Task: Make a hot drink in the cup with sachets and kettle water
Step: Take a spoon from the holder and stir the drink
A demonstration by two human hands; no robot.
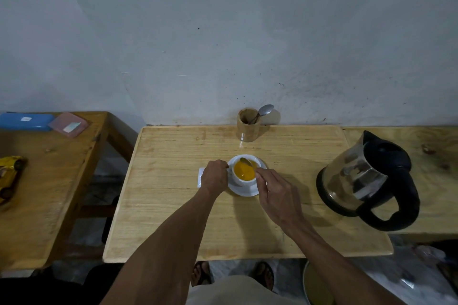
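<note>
White ceramic cup (244, 177) holds orange liquid — left hand (214, 177) grips its side (right hand (275, 193) pinches a metal spoon (245, 161) in it).

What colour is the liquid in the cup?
Orange-yellow liquid, seen in the head view.

Wall (223, 32): pale grey plaster, scuffed w/ dark specks. Two light wooden tables, centre (173, 218) & left (49, 181), gap between. Lighting dim. Floor (384, 277) grey, mottled.
</note>
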